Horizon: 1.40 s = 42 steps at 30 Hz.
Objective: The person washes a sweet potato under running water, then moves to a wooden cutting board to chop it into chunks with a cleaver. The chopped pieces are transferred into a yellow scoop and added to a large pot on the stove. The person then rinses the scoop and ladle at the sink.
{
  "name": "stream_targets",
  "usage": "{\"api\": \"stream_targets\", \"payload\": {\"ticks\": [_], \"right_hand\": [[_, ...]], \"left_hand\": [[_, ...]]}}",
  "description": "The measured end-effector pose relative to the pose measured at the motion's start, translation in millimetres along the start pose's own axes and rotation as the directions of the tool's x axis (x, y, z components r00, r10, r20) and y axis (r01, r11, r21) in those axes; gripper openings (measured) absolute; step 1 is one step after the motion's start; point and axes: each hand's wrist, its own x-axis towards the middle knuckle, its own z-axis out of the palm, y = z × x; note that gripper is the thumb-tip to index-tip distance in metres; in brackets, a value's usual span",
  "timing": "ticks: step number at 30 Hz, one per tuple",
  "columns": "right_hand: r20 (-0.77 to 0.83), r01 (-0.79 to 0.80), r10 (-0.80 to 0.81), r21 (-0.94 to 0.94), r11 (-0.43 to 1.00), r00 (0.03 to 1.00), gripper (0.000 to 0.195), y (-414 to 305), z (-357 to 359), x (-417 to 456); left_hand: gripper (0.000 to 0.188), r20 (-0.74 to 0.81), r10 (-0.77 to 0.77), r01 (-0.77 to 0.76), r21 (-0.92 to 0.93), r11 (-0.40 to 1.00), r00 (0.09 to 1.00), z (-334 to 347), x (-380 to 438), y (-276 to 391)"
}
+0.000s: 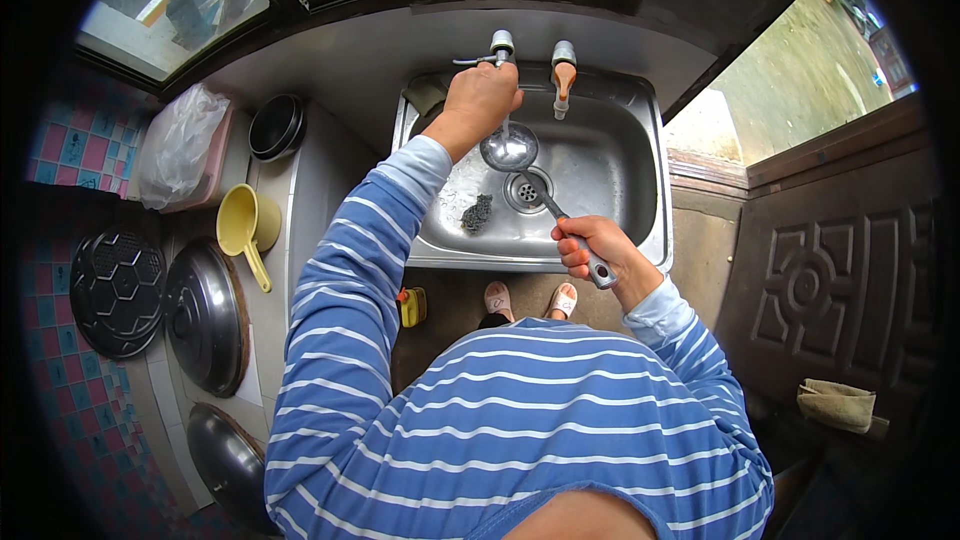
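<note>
At the metal faucet [501, 45] on the left, my left hand [484, 94] is closed around the spout, which it mostly hides. A thin stream of water falls from beneath it into the bowl of a metal ladle [511, 148]. My right hand [596, 251] grips the ladle's grey handle, and the bowl hangs over the stainless steel sink [622, 165]. Near the drain [528, 192], a dark scouring pad [477, 213] lies on the wet sink floor.
A second tap with an orange handle [564, 81] and a dark green cloth [425, 94] are at the sink's back. On the left counter stand a yellow dipper [259, 221], black bowls [275, 127] and metal lids [206, 319]. To the right is a brown panelled door [817, 285].
</note>
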Motion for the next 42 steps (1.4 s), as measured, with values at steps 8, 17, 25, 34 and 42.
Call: {"api": "stream_targets", "payload": {"ticks": [8,17,25,34,42], "right_hand": [[0.211,-0.183,-0.709,-0.881,-0.436,0.673,0.012,24.4,-32.8,22.6],[0.236,-0.190,-0.771,-0.889,-0.418,0.591,0.014,24.5,-51.3,15.0],[0.032,-0.033,-0.688,-0.996,-0.082,0.725,0.025,2.6,-36.6,18.3],[0.022,-0.079,-0.756,-0.992,-0.098,0.654,0.026,23.2,-36.1,0.1],[0.074,-0.100,-0.799,-0.981,-0.166,0.597,0.025,26.7,-41.5,-8.9]], "left_hand": [[0.032,0.007,0.004,-0.004,0.012,1.000,1.000,-0.2,2.0,-1.9],[0.030,-0.018,-0.001,0.001,-0.015,1.000,1.000,-0.7,1.6,-1.3],[0.032,0.012,-0.021,0.022,-0.028,0.999,1.000,0.8,4.7,-1.2],[0.032,-0.006,-0.022,0.022,-0.027,0.999,1.000,1.2,2.8,-0.6],[0.032,-0.003,-0.033,0.033,-0.031,0.999,0.999,1.8,2.5,-0.2]]}}
